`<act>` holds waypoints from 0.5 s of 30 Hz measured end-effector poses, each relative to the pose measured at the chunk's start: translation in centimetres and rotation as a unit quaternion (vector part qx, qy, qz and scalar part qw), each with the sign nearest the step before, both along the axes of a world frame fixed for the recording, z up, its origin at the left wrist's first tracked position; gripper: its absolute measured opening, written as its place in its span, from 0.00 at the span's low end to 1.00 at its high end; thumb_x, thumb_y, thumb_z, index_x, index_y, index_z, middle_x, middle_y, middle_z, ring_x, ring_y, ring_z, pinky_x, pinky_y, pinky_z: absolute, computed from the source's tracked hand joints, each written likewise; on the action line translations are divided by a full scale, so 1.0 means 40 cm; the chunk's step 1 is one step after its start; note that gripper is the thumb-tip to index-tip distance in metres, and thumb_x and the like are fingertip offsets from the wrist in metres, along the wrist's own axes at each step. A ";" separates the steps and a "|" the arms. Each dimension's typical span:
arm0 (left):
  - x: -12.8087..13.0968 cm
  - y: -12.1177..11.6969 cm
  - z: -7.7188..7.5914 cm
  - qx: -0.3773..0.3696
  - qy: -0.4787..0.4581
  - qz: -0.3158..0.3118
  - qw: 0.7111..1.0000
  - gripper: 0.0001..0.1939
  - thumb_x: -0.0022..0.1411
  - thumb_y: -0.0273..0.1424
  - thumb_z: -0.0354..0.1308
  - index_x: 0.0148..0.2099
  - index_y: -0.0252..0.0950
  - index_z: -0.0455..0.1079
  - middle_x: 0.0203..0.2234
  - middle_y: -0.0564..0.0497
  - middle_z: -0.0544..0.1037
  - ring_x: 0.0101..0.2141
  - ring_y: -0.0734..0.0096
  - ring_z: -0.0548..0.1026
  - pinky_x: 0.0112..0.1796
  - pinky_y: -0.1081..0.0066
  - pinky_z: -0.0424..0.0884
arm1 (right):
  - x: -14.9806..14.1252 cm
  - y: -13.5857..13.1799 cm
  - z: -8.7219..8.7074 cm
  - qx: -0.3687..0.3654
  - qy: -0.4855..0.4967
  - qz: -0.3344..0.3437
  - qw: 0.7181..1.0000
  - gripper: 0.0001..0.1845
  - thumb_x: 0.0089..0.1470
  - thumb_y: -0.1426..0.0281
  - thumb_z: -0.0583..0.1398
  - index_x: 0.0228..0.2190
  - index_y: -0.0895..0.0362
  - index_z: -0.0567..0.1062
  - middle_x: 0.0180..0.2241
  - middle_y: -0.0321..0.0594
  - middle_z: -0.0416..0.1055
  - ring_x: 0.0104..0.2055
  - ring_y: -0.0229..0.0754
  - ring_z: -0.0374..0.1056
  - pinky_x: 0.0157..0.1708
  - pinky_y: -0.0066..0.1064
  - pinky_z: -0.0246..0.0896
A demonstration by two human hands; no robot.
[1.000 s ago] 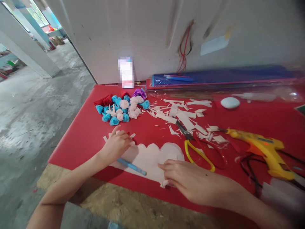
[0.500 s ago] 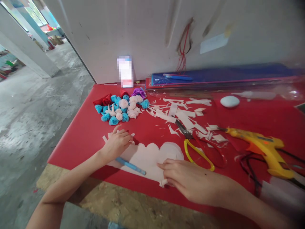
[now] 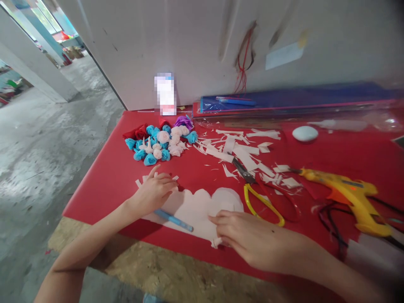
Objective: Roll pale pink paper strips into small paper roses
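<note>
Near the front edge of the tabletop, the right end of the scalloped white paper was covered by the right hand, fingers bent. Slightly farther in, the paper's left end was overlain by the left hand, fingers half curled. Whether anything was gripped by either could not be told.

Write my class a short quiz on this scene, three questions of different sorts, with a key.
1. True or false: the right hand is holding the scissors.
2. Multiple choice: what lies on the scalloped white paper?
A) the glue gun
B) the blue pen
C) the purple flower
3. Fill in the blank: one loop of the scissors' handle is yellow, the other is ____.

Key: 1 false; 2 B; 3 red.
</note>
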State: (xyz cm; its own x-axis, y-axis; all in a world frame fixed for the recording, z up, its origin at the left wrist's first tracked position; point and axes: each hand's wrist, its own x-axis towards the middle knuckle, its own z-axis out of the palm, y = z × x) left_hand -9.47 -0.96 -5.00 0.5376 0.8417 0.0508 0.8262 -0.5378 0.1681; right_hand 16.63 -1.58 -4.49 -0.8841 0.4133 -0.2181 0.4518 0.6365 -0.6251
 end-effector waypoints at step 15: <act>0.007 -0.013 -0.018 0.021 0.010 0.001 1.000 0.08 0.59 0.23 0.49 0.39 0.36 0.68 0.35 0.49 0.76 0.38 0.66 0.72 0.52 0.53 0.52 | 0.024 -0.011 -0.030 0.022 0.014 0.008 1.000 0.14 0.56 0.76 0.49 0.30 0.57 0.73 0.46 0.43 0.69 0.51 0.44 0.62 0.50 0.34 0.56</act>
State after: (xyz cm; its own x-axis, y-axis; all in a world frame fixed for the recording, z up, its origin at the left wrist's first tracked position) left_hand -9.18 -1.49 -5.70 0.5375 0.8399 0.0752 0.8300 -0.5427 0.1289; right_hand 17.58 -2.02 -5.67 -0.8959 0.4084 -0.1750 0.4243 0.6698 -0.6093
